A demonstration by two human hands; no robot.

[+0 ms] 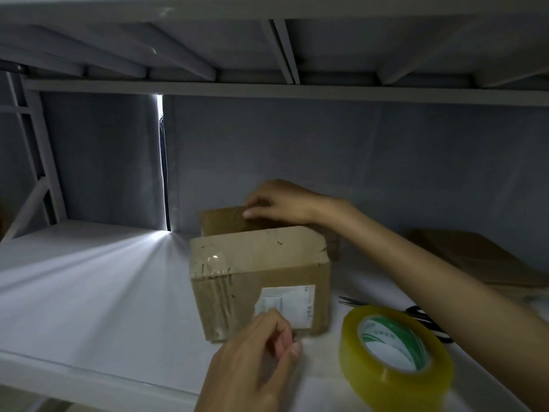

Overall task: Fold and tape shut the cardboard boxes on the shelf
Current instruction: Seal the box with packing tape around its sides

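One box [261, 281] stands mid-shelf [89, 292]. Right hand [279, 202], its grip curled, pinches the raised rear flap [222, 221]. Left hand [252, 361], fingers curled, pinches something pale at the box's front base. One tape roll [395, 358] and one pair of scissors [421, 318] lie beside the box at right; flat cardboard [481, 257] lies beyond.

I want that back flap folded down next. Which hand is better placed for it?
Right. The right hand already grips the raised back flap of the box; the left hand is low at the front.
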